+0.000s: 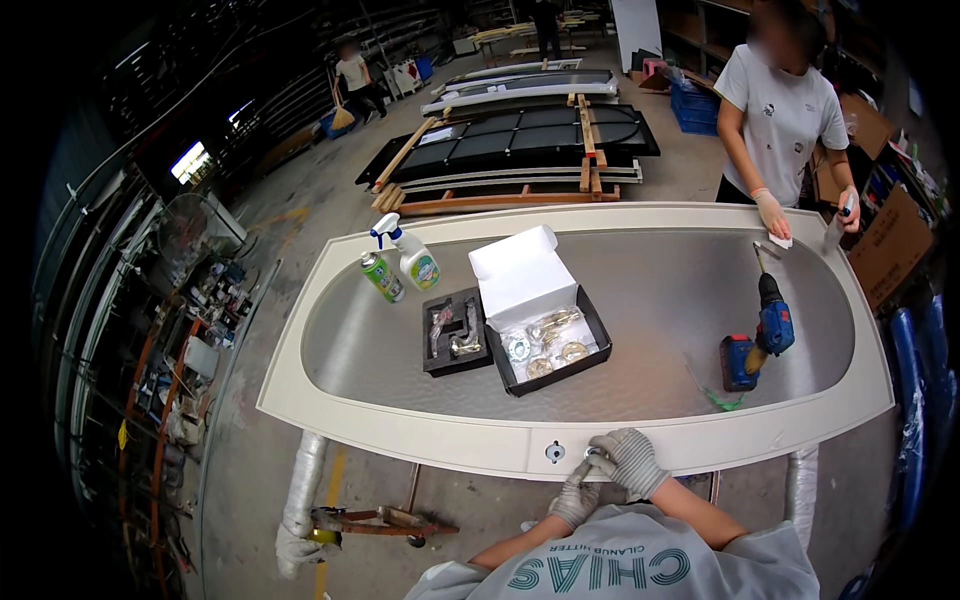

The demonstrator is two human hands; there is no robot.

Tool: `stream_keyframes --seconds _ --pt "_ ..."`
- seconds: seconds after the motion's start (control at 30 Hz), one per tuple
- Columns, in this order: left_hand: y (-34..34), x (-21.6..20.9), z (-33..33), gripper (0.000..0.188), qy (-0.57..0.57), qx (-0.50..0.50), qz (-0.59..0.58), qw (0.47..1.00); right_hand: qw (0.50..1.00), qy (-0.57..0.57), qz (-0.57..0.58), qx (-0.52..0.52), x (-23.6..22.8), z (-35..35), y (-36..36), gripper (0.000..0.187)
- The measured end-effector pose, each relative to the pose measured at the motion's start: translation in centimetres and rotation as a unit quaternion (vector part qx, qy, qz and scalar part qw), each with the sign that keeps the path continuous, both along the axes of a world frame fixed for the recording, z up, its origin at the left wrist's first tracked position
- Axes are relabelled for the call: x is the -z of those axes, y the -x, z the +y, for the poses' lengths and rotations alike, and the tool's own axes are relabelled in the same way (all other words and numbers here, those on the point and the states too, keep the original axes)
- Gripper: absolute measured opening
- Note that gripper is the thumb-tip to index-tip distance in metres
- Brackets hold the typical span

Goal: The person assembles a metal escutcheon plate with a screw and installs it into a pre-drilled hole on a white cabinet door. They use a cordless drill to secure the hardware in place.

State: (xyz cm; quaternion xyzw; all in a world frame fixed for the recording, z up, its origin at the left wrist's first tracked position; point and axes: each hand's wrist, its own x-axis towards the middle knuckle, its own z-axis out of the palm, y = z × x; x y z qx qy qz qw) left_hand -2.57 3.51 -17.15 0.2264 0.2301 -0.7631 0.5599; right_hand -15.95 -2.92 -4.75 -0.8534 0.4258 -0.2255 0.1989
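A cream door (pixel 420 437) with a large textured glass pane (pixel 650 300) lies flat before me. Near its front edge is a lock hole (pixel 555 453). Just right of that hole, my right hand (pixel 632 463), in a grey striped glove, bends over the frame with its fingers closed. My left hand (pixel 574 502), gloved alike, reaches up from the edge, its fingertips pinched close to the right ones. Something small and shiny (pixel 590 453) shows between the fingertips; its kind is too small to tell, and the gloves partly hide it.
On the glass stand a spray bottle (pixel 414 258), a spray can (pixel 382 277), a dark foam tray (pixel 452 357), an open box (pixel 590 350) of bagged brass-coloured hardware and a cordless drill (pixel 770 325). A co-worker (pixel 785 120) wipes the far right corner. Stacked door panels (pixel 510 140) lie beyond.
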Motion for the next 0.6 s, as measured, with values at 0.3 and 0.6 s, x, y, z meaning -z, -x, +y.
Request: stream_keyframes --seconds 0.3,0.6 --pt "1.2 -5.1 0.1 0.070 0.019 0.198 -0.296 0.934 0.979 0.050 0.022 -0.196 -12.3 -4.0 -9.1 0.041" --pt "0.8 -2.7 -0.1 0.034 -0.026 -0.002 -0.144 0.989 0.970 -0.128 0.117 0.171 -0.3 -3.5 5.2 0.026"
